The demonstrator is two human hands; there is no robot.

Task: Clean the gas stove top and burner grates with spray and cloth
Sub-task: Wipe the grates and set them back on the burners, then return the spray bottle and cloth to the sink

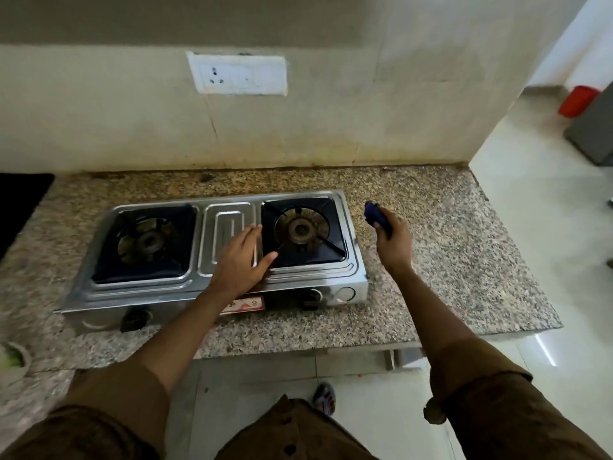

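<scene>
A speckled granite counter [447, 260] runs along a stained beige wall [132, 127] that carries a white socket plate [237, 74]. On the counter sits a two-burner steel gas stove [212, 254], its black grates in place: the left burner grate [146, 242] and the right burner grate [303, 230], with a ribbed steel panel between them. Two black knobs show on the stove's front face. The left hand [240, 260] lies flat on the stove top beside the right burner, fingers straight and spread, holding nothing. The right hand [393, 242] hovers over the counter just right of the stove, fingers curled round a blue spray bottle [376, 217]. At the counter's near left edge stands a small white bowl [15, 360] with something green in it, too blurred to name.
</scene>
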